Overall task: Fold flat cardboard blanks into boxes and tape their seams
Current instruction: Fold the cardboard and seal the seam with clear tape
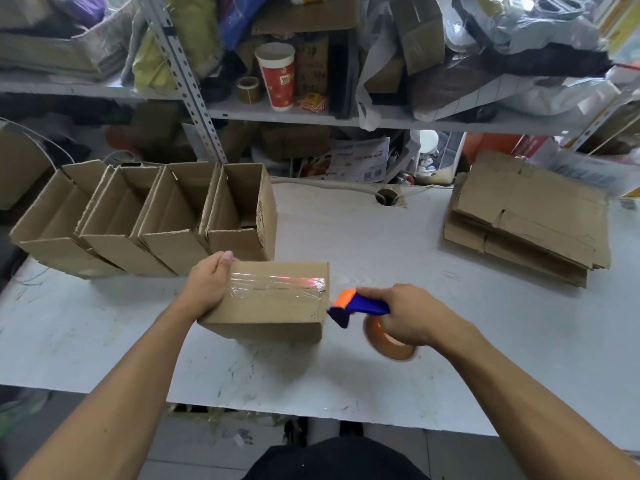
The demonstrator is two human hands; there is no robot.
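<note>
Your left hand (207, 284) lies on the left end of the brown folded cardboard box (270, 308), with the fingers curled over its far top edge and the forearm reaching in from the lower left. The box stands on the white worktop (363, 237) in front of you, and a strip of clear tape (277, 284) covers its top seam. Your right hand (410, 315) is just beside the right end of the box, closed around the blue and orange tape dispenser (353, 304); the wrist is bent inward, and the orange-brown tape roll (388, 341) hangs under the palm. The nose of the dispenser is near the box's right top corner; I cannot tell if it touches. Behind the box stands a row of open-top cardboard boxes (149, 216), touching each other. A stack of flat cardboard blanks (526, 216) lies far to the right on the worktop.
</note>
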